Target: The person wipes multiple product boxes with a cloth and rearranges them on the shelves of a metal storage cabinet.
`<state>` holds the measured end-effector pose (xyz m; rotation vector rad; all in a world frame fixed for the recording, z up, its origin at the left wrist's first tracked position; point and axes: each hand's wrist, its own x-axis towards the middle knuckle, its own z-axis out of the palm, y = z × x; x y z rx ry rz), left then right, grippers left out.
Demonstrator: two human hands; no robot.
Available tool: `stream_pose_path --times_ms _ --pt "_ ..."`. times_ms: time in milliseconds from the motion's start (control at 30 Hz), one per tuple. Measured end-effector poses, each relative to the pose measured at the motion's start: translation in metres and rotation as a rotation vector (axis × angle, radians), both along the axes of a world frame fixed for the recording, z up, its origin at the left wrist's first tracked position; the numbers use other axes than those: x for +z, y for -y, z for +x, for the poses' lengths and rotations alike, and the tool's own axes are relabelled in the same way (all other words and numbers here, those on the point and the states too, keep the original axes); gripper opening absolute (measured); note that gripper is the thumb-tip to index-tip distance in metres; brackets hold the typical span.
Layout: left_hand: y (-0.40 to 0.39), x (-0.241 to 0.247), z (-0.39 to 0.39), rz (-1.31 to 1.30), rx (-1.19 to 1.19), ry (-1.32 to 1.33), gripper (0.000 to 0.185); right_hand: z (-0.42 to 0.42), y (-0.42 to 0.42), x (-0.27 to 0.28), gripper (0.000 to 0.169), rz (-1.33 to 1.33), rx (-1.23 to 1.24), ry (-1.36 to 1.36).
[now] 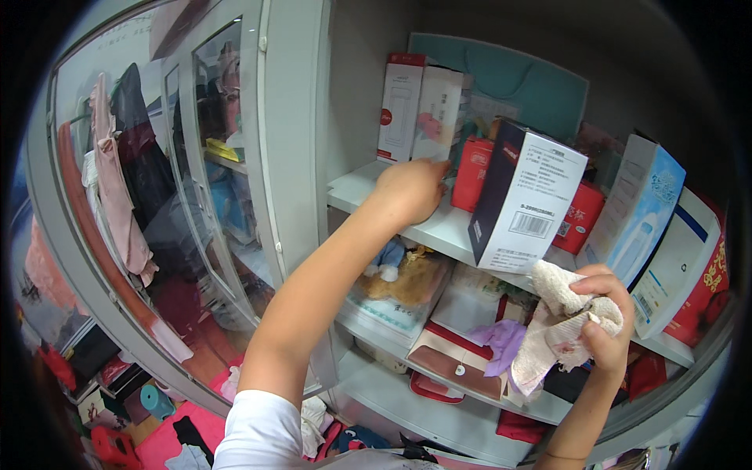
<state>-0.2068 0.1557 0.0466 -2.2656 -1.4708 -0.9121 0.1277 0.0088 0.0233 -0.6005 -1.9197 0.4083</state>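
Note:
My left hand (412,189) reaches over the upper cabinet shelf (352,187), back of the hand up. Its fingers are at the foot of a white carton (437,111) with a pink print, and its hidden side keeps me from seeing whether it grips anything. Beside that carton stands a tall red-and-white box (400,108). A small red box (473,173) is just right of my fingers. Bunched in my right hand (614,329) is a stained cream towelling cloth (564,335), held before the shelf front, below a large dark-and-white carton (531,200) that bears writing and a barcode.
A light-blue box (637,205) and a white box (675,264) lean at the right. Behind stands a teal paper bag (529,70). The lower shelf carries a purple cloth (505,346), a brown wallet (455,370) and a bagged plush toy (399,279). A glass door (176,176) is at left.

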Motion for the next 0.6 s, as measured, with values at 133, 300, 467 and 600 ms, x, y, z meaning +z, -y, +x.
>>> stream_pose_path --times_ms 133,300,467,600 --pt "0.002 -0.006 -0.003 -0.066 0.072 0.164 0.039 0.004 -0.004 0.002 0.047 0.015 0.033 0.039" --pt "0.033 -0.003 0.004 0.748 -0.269 0.516 0.02 -0.004 -0.008 -0.001 0.04 0.178 0.084 0.032" --pt "0.109 0.011 0.075 0.99 -0.828 0.254 0.036 -0.007 -0.001 -0.005 0.033 0.347 -0.063 0.024" --pt "0.113 0.017 0.155 0.568 -0.919 0.37 0.06 -0.017 0.002 -0.045 0.036 0.554 -0.225 -0.064"
